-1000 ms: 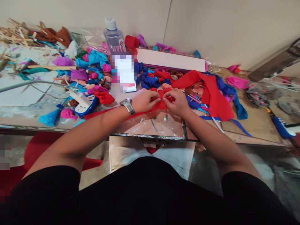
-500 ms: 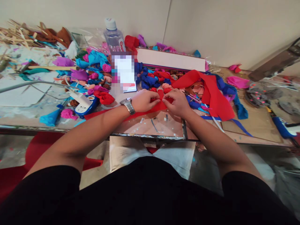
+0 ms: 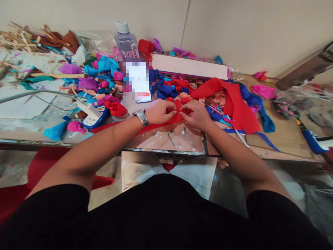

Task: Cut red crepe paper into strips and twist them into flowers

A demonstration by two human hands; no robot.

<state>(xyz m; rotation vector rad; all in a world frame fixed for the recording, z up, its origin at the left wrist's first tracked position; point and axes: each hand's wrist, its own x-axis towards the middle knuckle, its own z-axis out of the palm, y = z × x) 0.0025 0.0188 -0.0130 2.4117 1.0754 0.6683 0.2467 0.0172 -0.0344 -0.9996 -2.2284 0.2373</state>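
In the middle of the table a red crepe paper strip [image 3: 178, 117] is pinched between both my hands. My left hand [image 3: 159, 111], with a metal watch on the wrist, holds it from the left between thumb and fingers. From the right, my right hand [image 3: 196, 114] grips the same strip in a pinch, close to the other hand. The strip trails leftward under my left forearm along the table. Beside my right hand, a wider red paper band [image 3: 238, 107] lies looped over pink scissors [image 3: 214, 108]. My fingers partly hide the pinched section.
Crumpled paper flowers [image 3: 162, 88] in several colours pile up behind my hands. A phone [image 3: 139, 81] leans before a water bottle [image 3: 126, 41]. To the left sits a blue-and-white power strip [image 3: 96, 117] with a cable. Wooden sticks [image 3: 20, 40] lie far left; cardboard [image 3: 281, 139] lies right.
My fingertips have drawn slightly apart, and a little more of the red strip shows between them. The surrounding things stay put.
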